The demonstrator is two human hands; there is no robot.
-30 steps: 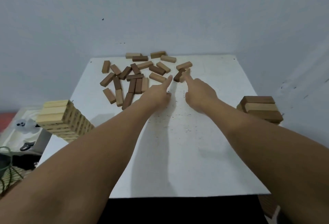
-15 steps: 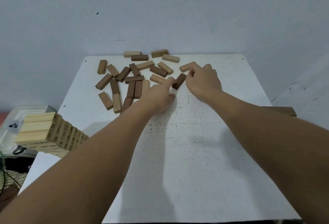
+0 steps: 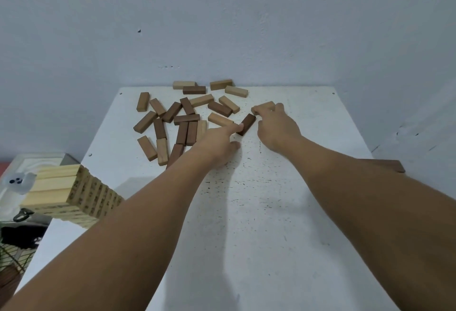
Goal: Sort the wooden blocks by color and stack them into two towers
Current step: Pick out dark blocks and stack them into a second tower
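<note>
At my far left a pale block tower [image 3: 61,194] stands on the white bench [image 3: 271,236], with loose blocks [image 3: 177,123] scattered beyond. My left hand [image 3: 217,142] points, its straight forefinger touching a dark block [image 3: 247,124]. My right hand [image 3: 276,125], which only pointed a second ago, now pinches a tan block [image 3: 262,107] just behind it.

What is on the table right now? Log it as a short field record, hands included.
surface: white table
loose blocks: scattered pile, light and dark mixed, at the far side
left hand: fingertip touching a dark block
right hand: fingers curled on a light block
light tower: standing at the table's near left edge
dark stack: mostly hidden behind the right forearm
</note>
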